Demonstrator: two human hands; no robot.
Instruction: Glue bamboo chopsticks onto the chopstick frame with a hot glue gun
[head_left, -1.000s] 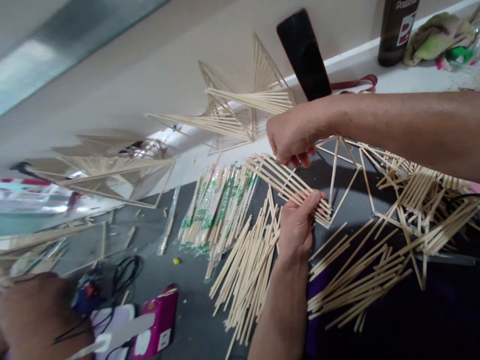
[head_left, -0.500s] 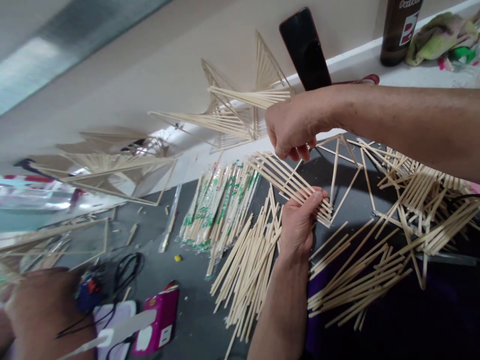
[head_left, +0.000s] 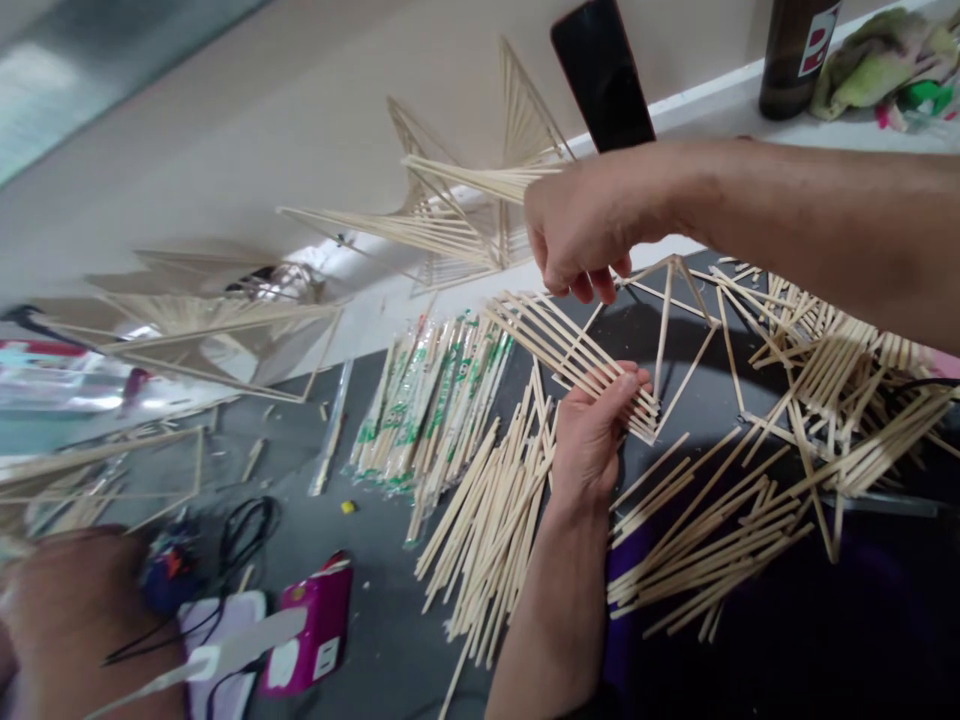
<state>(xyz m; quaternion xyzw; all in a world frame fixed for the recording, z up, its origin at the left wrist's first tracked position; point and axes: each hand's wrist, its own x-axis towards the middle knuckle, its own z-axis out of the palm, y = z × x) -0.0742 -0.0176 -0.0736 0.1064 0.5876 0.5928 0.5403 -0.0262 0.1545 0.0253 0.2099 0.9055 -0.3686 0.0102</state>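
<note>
Head view: since a second ago we have raised our right hand (head_left: 577, 235), still pinching the stick frame (head_left: 574, 355) above the dark mat, while our left hand (head_left: 592, 430) keeps gripping its lower edge. Bottle (head_left: 796, 55) lettering stays unreadable.

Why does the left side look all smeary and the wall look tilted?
In the head view the finished stick shapes at left are motion-blurred, while the left hand, right hand and stick frame stay fairly sharp; the camera is tilted, so the wall slants.
</note>
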